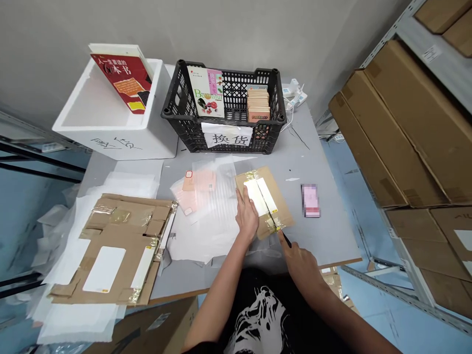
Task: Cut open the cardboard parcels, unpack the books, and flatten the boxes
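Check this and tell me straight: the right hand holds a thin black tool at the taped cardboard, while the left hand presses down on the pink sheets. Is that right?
No. The head view shows the left hand pressing on the taped cardboard, not on the pink sheets. The right hand does hold the thin black tool at the cardboard.

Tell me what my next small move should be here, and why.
Probably draw the dark tool in your right hand along the tape, because its tip already sits at that taped edge, and your left hand is pressing the cardboard flat against the table.
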Action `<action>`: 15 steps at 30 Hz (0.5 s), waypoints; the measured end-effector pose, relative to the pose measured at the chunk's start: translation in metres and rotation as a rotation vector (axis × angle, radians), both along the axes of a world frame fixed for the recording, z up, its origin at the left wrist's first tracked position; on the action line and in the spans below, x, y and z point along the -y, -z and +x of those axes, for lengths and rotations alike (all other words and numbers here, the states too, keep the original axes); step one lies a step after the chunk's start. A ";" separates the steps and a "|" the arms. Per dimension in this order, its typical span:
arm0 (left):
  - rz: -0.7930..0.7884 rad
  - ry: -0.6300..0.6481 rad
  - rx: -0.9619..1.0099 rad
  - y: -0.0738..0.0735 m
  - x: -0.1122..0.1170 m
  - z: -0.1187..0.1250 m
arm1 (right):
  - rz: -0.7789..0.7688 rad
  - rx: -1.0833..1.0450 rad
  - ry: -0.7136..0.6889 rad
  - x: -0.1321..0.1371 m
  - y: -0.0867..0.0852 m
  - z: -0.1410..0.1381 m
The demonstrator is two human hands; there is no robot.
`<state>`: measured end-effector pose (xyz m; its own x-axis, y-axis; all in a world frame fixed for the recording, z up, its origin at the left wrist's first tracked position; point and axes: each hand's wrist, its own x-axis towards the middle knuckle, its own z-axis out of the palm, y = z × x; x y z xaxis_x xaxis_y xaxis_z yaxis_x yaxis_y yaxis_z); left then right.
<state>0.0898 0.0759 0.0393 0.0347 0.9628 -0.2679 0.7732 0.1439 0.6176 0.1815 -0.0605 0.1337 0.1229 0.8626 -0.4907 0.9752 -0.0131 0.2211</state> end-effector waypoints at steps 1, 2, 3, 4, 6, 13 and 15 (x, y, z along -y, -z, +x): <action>0.001 0.003 -0.001 0.000 0.000 0.000 | 0.000 -0.003 0.008 0.001 0.001 -0.001; 0.002 0.005 -0.003 -0.001 0.000 0.000 | -0.004 -0.006 0.016 0.002 0.001 -0.001; 0.003 0.007 -0.006 -0.001 -0.001 0.000 | -0.009 -0.009 0.024 0.004 0.001 -0.002; 0.004 0.010 -0.009 -0.001 0.000 0.001 | -0.010 -0.014 0.031 0.005 0.001 -0.003; 0.004 0.023 -0.012 -0.001 0.001 0.001 | -0.007 -0.026 0.042 0.009 -0.001 -0.002; 0.104 0.100 -0.159 -0.009 -0.018 -0.004 | 0.233 -0.399 0.256 0.047 -0.004 0.042; 0.217 0.181 -0.224 -0.015 -0.041 -0.007 | 0.364 -0.654 0.562 0.052 0.007 0.055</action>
